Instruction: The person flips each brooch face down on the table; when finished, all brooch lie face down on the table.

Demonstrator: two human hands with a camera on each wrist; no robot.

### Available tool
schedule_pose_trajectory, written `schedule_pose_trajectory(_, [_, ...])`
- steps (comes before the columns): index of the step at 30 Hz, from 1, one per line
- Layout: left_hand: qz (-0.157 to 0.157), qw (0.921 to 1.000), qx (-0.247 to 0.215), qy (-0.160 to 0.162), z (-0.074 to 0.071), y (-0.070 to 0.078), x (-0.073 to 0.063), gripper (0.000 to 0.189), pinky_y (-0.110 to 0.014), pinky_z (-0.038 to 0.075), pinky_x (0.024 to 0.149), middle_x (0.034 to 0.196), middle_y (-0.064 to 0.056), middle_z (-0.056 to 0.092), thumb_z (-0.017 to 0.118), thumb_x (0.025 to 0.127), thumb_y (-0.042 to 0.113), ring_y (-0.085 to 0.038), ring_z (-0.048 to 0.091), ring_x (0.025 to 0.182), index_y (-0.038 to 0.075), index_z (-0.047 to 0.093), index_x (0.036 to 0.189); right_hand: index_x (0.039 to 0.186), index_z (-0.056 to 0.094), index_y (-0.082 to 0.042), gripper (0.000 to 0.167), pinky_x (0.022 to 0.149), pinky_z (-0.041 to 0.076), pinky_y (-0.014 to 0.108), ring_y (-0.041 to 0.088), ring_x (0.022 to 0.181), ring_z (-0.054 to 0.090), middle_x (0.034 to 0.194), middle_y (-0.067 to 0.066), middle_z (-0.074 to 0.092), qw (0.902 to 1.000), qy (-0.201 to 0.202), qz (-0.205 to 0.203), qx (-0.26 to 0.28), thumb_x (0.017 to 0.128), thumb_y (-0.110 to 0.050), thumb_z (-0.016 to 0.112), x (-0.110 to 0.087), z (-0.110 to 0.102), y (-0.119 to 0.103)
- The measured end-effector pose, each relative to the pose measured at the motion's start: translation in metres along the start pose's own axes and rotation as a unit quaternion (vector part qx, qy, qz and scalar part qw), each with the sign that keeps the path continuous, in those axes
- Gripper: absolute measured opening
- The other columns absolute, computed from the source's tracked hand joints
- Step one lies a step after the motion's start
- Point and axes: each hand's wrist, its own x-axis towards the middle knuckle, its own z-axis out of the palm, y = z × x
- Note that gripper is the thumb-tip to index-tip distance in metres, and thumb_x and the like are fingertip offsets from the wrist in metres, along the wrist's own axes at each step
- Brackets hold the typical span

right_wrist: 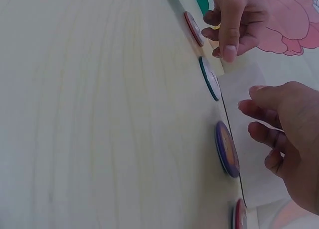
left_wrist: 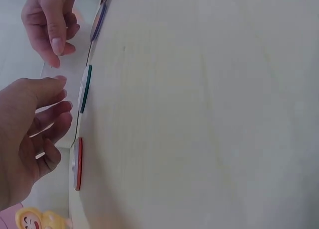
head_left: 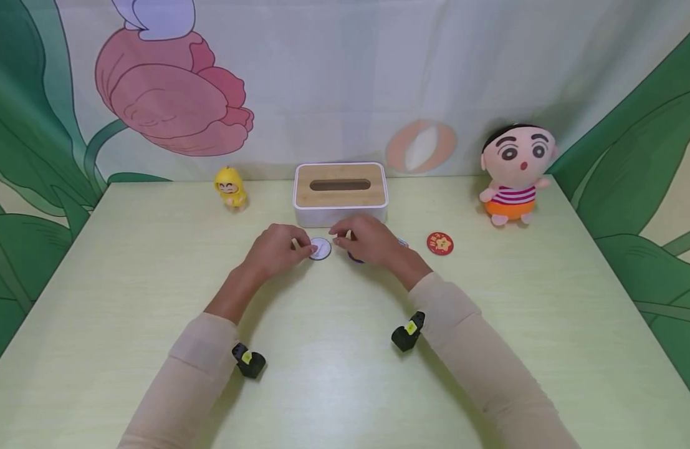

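A flat round white disc with a green rim lies on the table between my hands. My left hand hovers at its left side, fingers loosely bent, holding nothing; the wrist views show a gap below the fingertips. Beneath that hand, a red-rimmed disc is hidden in the head view. My right hand hangs over a purple-rimmed disc, mostly covering it in the head view; its fingers are relaxed and hold nothing.
Behind the hands stands a tissue box with a wooden lid. A red disc with a star lies to the right; another disc peeks from behind the right wrist. A small yellow figurine and a plush doll stand at the back.
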Motion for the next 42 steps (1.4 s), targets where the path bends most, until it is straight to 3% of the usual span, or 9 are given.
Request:
schedule_pose_trajectory(4, [0.013,0.9999,0.0,0.006,0.004,0.008,0.0,0.019,-0.027,0.047,0.069,0.093,-0.003,0.076,0.071,0.094,0.029,-0.018,0.063,0.082,0.011,0.078,0.098,0.121,0.073,-0.005,0.026,0.08,0.051,0.03,0.019,0.089,0.06,0.112,0.008,0.077,0.9999,0.007,0.005,0.009,0.101,-0.016,0.062,-0.011,-0.009,0.008])
schedule_pose_trajectory(13, [0.04,0.9985,-0.03,0.022,0.022,0.022,0.005,0.029,-0.04,0.054,0.087,0.109,-0.004,0.076,0.075,0.09,0.032,-0.024,0.065,0.1,0.011,0.078,0.109,0.119,0.074,-0.004,0.026,0.072,0.047,0.026,0.018,0.08,0.058,0.109,0.009,0.076,0.9991,0.005,0.04,-0.014,0.097,-0.015,0.068,-0.03,-0.025,0.031])
schedule_pose_trajectory(19, [0.064,0.9971,-0.022,0.035,0.031,0.027,0.014,0.044,-0.042,0.054,0.09,0.121,-0.007,0.073,0.085,0.081,0.032,-0.026,0.066,0.103,0.01,0.075,0.119,0.123,0.072,-0.006,0.034,0.088,0.058,0.034,0.022,0.098,0.067,0.118,0.01,0.073,0.9978,-0.021,0.062,-0.006,0.092,-0.018,0.076,-0.033,-0.027,0.039])
schedule_pose_trajectory(22, [0.063,0.9975,-0.021,0.024,0.034,0.03,0.018,0.05,-0.043,0.052,0.1,0.123,-0.008,0.073,0.088,0.078,0.032,-0.026,0.065,0.114,0.011,0.074,0.121,0.126,0.071,-0.007,0.041,0.092,0.057,0.037,0.024,0.102,0.067,0.124,0.01,0.07,0.9971,-0.033,0.067,-0.009,0.088,-0.02,0.08,-0.033,-0.027,0.04])
schedule_pose_trajectory(28, [0.045,0.9985,-0.029,-0.017,0.039,0.039,0.027,0.053,-0.043,0.05,0.103,0.123,-0.006,0.073,0.089,0.077,0.03,-0.025,0.063,0.117,0.012,0.073,0.124,0.132,0.067,-0.009,0.057,0.091,0.053,0.035,0.023,0.103,0.062,0.128,0.007,0.067,0.9944,-0.044,0.096,-0.011,0.082,-0.029,0.086,-0.032,-0.025,0.044])
schedule_pose_trajectory(31, [0.041,0.9986,-0.023,-0.022,0.041,0.041,0.03,0.053,-0.042,0.049,0.104,0.121,-0.006,0.073,0.09,0.076,0.029,-0.024,0.062,0.115,0.011,0.073,0.122,0.133,0.066,-0.008,0.06,0.089,0.052,0.034,0.022,0.1,0.061,0.126,0.007,0.069,0.9939,-0.046,0.1,-0.01,0.081,-0.03,0.087,-0.031,-0.024,0.045])
schedule_pose_trajectory(42, [0.045,0.9983,-0.009,-0.037,0.04,0.049,0.036,0.045,-0.038,0.049,0.097,0.116,-0.005,0.077,0.089,0.078,0.026,-0.022,0.062,0.107,0.009,0.076,0.117,0.124,0.072,-0.007,0.049,0.089,0.053,0.034,0.022,0.1,0.061,0.118,0.009,0.071,0.9953,-0.044,0.087,-0.001,0.082,-0.025,0.087,-0.028,-0.019,0.05])
